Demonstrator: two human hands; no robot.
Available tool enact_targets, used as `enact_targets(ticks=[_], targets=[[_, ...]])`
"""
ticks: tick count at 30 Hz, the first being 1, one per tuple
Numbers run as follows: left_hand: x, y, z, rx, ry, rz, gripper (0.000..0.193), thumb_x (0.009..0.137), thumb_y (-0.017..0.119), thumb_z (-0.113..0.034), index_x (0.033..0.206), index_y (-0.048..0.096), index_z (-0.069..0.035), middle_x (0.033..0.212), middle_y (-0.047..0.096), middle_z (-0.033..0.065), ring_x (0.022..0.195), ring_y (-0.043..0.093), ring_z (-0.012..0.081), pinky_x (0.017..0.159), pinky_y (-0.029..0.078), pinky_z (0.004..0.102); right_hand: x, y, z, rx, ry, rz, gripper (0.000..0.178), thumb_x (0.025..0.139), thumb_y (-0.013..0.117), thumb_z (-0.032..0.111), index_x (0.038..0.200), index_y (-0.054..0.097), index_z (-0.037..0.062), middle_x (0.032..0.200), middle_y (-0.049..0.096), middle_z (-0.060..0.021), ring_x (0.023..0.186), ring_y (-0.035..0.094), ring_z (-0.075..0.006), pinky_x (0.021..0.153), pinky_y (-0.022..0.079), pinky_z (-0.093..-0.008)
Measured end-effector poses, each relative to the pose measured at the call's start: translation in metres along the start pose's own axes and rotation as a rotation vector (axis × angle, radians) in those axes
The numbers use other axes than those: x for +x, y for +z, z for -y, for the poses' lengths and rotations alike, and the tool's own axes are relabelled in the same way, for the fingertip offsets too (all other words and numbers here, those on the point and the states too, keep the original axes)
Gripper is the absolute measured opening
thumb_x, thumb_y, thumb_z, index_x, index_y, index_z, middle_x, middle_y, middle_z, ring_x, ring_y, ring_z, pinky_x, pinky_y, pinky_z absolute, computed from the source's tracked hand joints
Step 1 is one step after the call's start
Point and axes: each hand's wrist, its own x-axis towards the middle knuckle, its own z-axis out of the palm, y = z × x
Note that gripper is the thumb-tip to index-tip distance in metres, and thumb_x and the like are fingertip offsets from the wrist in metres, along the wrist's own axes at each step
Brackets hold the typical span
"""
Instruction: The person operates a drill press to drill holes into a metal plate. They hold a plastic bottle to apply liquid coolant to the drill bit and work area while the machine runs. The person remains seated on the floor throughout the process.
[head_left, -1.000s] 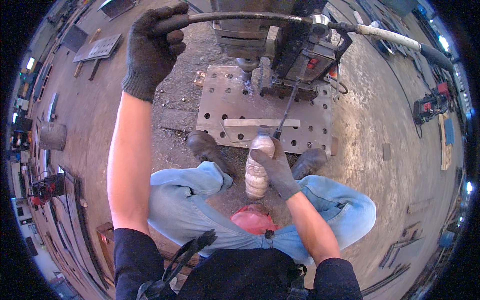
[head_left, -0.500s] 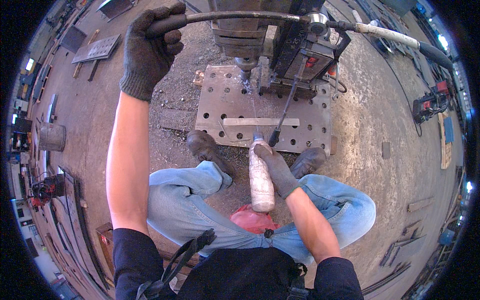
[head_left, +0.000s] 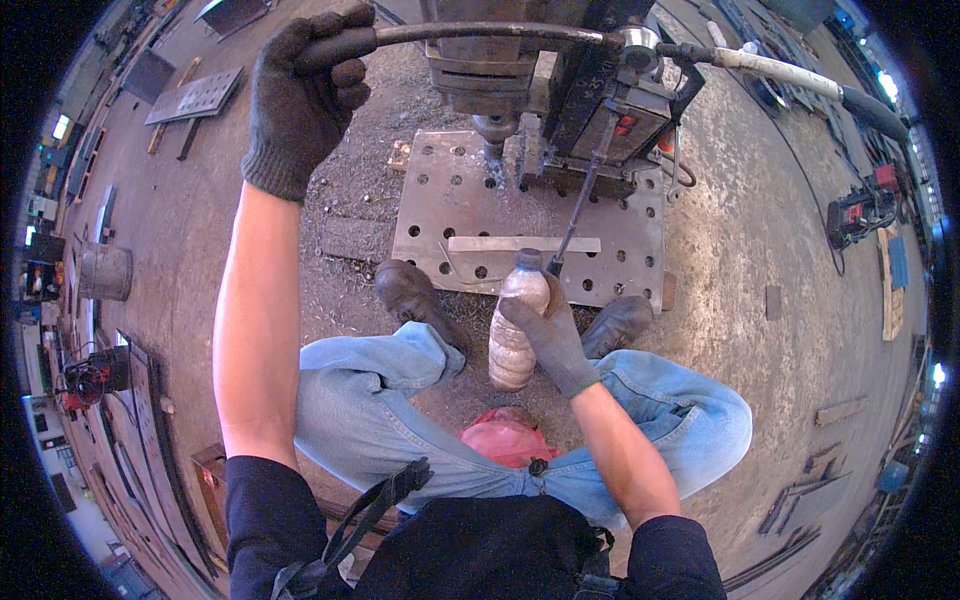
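My left hand [head_left: 305, 110], in a dark knit glove, is wrapped round the black grip at the end of a long feed lever [head_left: 490, 31]. The lever runs across to a round hub [head_left: 637, 46] on a drill press [head_left: 480, 65]. My right hand [head_left: 552, 340], gloved too, holds a plastic bottle [head_left: 512, 355] of whitish liquid, its dark cap end up and tilted away from me. Beyond the bottle, the drill's spindle end [head_left: 495, 130] stands over a steel plate [head_left: 425, 232] with rows of holes. Wet-looking shavings lie beneath it.
A flat metal strip [head_left: 525, 244] lies on the plate. Another thin lever [head_left: 588, 195] slants down beside the bottle. My boots [head_left: 420, 300] stand at the plate's near edge, with a red seat [head_left: 505, 440] below me. A metal bucket [head_left: 106, 272] is at left; steel pieces lie around.
The bottle has come back from pointing at the drill to a more upright tilt, and the thin stream from its tip is gone. My left hand has barely moved on the lever.
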Motion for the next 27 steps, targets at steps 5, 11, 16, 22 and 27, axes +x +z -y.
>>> enact_targets(ticks=[5,11,16,22,27], targets=[[-0.003,-0.001,-0.002,-0.009,0.008,-0.064,0.037,0.096,0.047,-0.031,0.120,0.056,-0.004,0.115,0.066,0.0067,0.061,0.045,0.0082,0.050,0.038,0.0220,-0.001,-0.001,-0.002,-0.081,0.007,0.026,0.075,0.078,0.078,0.042,0.129,0.045,-0.0020,0.114,0.060,-0.0132,0.101,0.060,-0.0212,0.089,0.050,-0.0341],[-0.009,0.013,-0.001,0.003,0.024,-0.148,0.030,0.097,0.047,-0.031,0.116,0.056,-0.010,0.128,0.060,0.0092,0.063,0.047,0.0088,0.051,0.041,0.0226,-0.004,0.000,0.013,0.139,0.232,0.114,0.056,0.084,0.072,0.039,0.119,0.052,0.0013,0.098,0.062,-0.0085,0.082,0.062,-0.0151,0.073,0.052,-0.0299],[-0.006,0.013,0.000,-0.018,0.027,-0.103,0.034,0.097,0.047,-0.031,0.118,0.056,-0.006,0.126,0.061,0.0091,0.061,0.045,0.0080,0.051,0.040,0.0220,0.001,-0.007,-0.003,0.347,0.470,0.129,0.048,0.087,0.069,0.038,0.117,0.055,0.0027,0.087,0.062,-0.0052,0.067,0.060,-0.0133,0.061,0.052,-0.0285],[-0.007,0.014,0.000,0.023,0.042,-0.169,0.039,0.097,0.044,-0.032,0.122,0.055,-0.004,0.123,0.062,0.0072,0.061,0.044,0.0074,0.050,0.039,0.0211,0.006,-0.009,-0.016,0.316,0.454,0.140,0.048,0.087,0.068,0.040,0.115,0.057,0.0025,0.087,0.062,-0.0052,0.064,0.060,-0.0132,0.057,0.052,-0.0293],[-0.007,0.016,0.001,-0.008,0.036,-0.134,0.039,0.098,0.042,-0.030,0.124,0.054,-0.004,0.123,0.063,0.0068,0.060,0.044,0.0074,0.049,0.038,0.0207,0.006,-0.012,-0.013,0.335,0.476,0.085,0.051,0.086,0.069,0.042,0.115,0.056,0.0018,0.085,0.062,-0.0048,0.063,0.060,-0.0134,0.057,0.053,-0.0300]])
